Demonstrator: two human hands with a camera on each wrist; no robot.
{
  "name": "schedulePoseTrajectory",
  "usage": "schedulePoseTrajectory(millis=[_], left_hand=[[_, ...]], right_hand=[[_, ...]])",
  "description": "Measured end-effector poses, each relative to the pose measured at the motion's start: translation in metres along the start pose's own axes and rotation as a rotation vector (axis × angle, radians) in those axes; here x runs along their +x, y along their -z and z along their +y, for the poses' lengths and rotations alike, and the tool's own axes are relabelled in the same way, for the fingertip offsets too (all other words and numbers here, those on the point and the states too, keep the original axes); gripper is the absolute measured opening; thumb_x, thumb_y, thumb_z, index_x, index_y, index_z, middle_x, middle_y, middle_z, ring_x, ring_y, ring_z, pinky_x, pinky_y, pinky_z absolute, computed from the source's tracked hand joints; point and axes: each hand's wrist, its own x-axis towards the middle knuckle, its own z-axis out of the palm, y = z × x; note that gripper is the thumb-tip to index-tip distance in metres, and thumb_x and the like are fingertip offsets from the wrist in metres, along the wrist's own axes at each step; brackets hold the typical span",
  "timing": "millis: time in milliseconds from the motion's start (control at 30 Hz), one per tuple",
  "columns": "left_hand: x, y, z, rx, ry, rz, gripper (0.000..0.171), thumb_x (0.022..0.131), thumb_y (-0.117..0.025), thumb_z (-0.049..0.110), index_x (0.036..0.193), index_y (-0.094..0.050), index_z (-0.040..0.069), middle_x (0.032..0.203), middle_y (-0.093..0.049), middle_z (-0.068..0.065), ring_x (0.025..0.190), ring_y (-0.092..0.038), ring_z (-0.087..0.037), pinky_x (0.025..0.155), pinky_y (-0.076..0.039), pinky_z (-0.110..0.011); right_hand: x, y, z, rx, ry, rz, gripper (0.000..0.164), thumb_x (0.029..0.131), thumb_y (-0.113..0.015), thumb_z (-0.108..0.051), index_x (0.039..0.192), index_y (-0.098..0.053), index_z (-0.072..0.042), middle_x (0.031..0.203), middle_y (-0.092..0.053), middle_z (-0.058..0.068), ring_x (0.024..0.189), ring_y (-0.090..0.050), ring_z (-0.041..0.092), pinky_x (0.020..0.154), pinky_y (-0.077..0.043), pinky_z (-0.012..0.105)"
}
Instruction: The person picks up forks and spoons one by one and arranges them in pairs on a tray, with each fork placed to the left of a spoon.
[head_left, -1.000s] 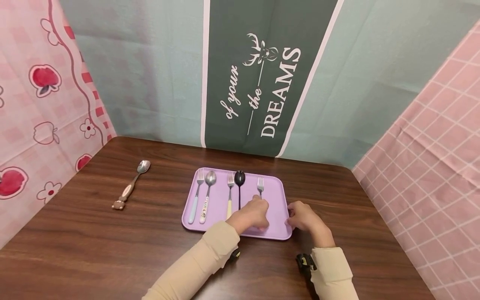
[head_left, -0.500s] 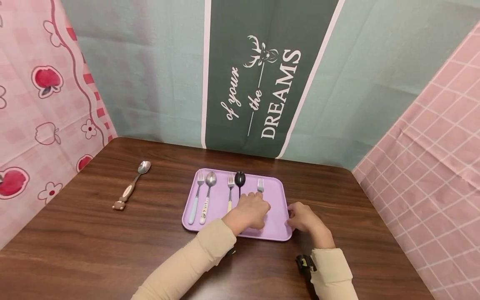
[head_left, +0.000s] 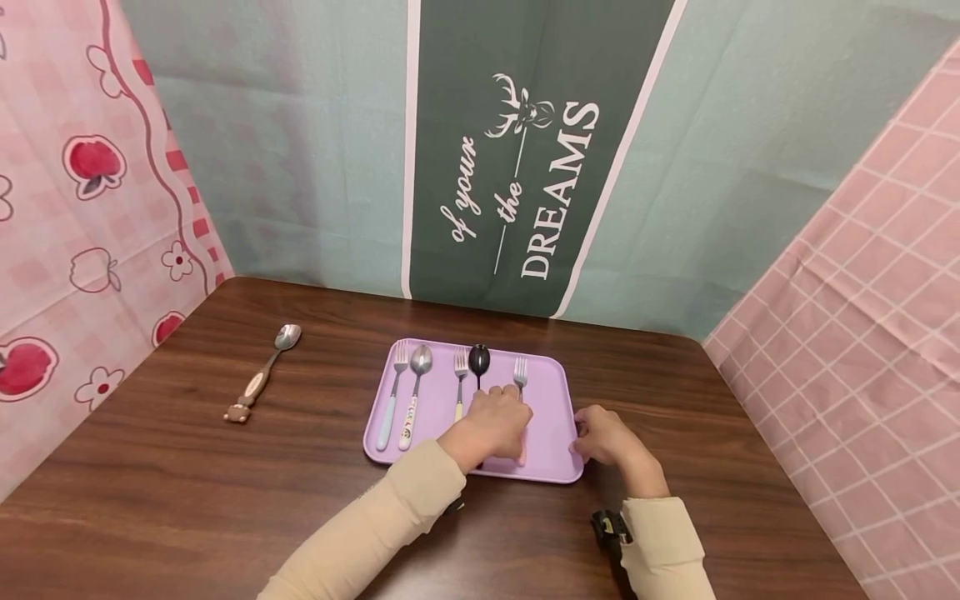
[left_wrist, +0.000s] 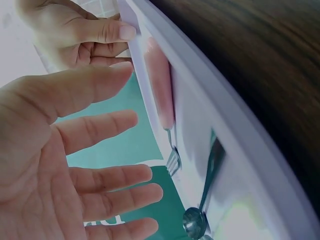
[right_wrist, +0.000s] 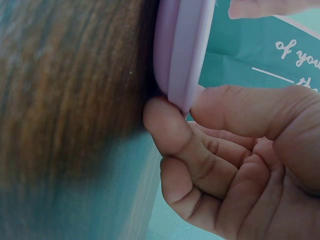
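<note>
My left hand (head_left: pixel 495 423) is over the right half of a light purple tray (head_left: pixel 551 417), its fingers extended and apart with nothing between them in the left wrist view. Just beyond its fingertips lies a fork with a pink handle (left_wrist: pixel 159 82), flat on the tray. The black spoon (head_left: pixel 479 359) beside that fork is partly covered by the hand in the head view. At the tray's right edge, my right hand (head_left: pixel 606 435) pinches the rim between thumb and curled fingers. A yellow-handled fork (head_left: pixel 461 367) lies left of the black spoon.
On the tray's left side lie a blue-handled fork (head_left: pixel 386 425) and a spoon with a panda-print handle (head_left: pixel 408 425). A spoon with a brown bear handle (head_left: pixel 257 385) lies apart on the wooden table (head_left: pixel 187 500). Patterned cloths hang around the table.
My left hand has shifted a little left from the pink-handled fork, and its fingers have spread. The right hand stays at the tray's rim.
</note>
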Motion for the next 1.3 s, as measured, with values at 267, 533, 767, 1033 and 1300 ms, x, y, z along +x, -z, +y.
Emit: schedulePoseTrajectory(millis=[267,533,767,1033,1300], left_hand=[[-0.004,-0.002,-0.016,0.012,0.018,0.011,0.019,0.070,-0.072,0.024,0.088,-0.069,0.020,0.087,-0.052,-0.006,0.079,-0.052,-0.023,0.065,-0.043,-0.038],[-0.012,-0.001,-0.040,-0.007,0.035,0.022,0.025,0.070,-0.074,0.027,0.092,-0.067,0.017,0.093,-0.052,-0.009,0.085,-0.053,-0.025,0.064,-0.042,-0.039],[-0.020,0.001,-0.064,-0.073,0.051,0.059,0.025,0.070,-0.073,0.026,0.093,-0.068,0.016,0.094,-0.055,-0.011,0.083,-0.054,-0.027,0.063,-0.045,-0.041],[-0.029,0.002,-0.093,-0.085,0.057,0.108,0.029,0.072,-0.072,0.023,0.099,-0.069,0.013,0.089,-0.053,-0.011,0.083,-0.054,-0.027,0.063,-0.047,-0.045],[-0.038,0.001,-0.121,-0.081,0.124,0.075,0.035,0.071,-0.073,0.024,0.104,-0.069,0.013,0.099,-0.055,-0.014,0.088,-0.055,-0.031,0.070,-0.046,-0.048]], right_hand=[[0.001,0.000,0.001,-0.003,-0.002,0.003,0.035,0.070,-0.068,0.005,0.102,-0.058,0.014,0.064,-0.060,0.006,0.054,-0.060,0.018,0.053,-0.048,0.031],[0.000,0.000,0.001,0.001,-0.021,-0.001,0.037,0.069,-0.067,0.006,0.104,-0.057,0.014,0.064,-0.060,0.006,0.054,-0.060,0.018,0.054,-0.048,0.032],[0.001,0.001,0.000,0.001,-0.025,-0.001,0.039,0.068,-0.066,0.005,0.105,-0.057,0.014,0.064,-0.059,0.005,0.057,-0.057,0.017,0.055,-0.047,0.032],[0.001,0.001,0.000,-0.002,-0.024,0.000,0.040,0.068,-0.067,0.005,0.105,-0.057,0.014,0.064,-0.059,0.005,0.058,-0.057,0.017,0.056,-0.047,0.032],[0.000,0.002,-0.001,-0.001,-0.031,-0.003,0.038,0.068,-0.067,0.005,0.105,-0.057,0.014,0.065,-0.059,0.005,0.058,-0.057,0.017,0.056,-0.047,0.032]])
